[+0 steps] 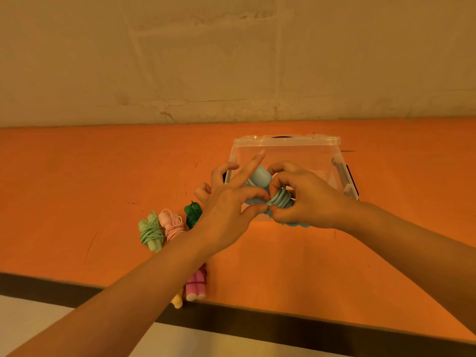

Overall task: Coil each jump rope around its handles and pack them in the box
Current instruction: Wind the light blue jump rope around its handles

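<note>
Between both sets of fingers, a blue jump rope (258,181) was held above the near edge of the clear box (288,145) — its cord wound around the handles. The right hand (306,199) curled around the coils, and the left hand (226,202) pinched the cord with thumb and forefinger, other fingers spread. Left of the left fingers lay 3 coiled ropes — light green (151,231), pink (172,224), dark green (192,215) — on the orange table (77,189).

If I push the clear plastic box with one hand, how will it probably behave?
The clear plastic box looks thin-walled and seems to hold nothing, so it is probably light and would slide on the orange table. Its low, wide shape makes tipping unlikely. The walls may flex slightly.
</note>
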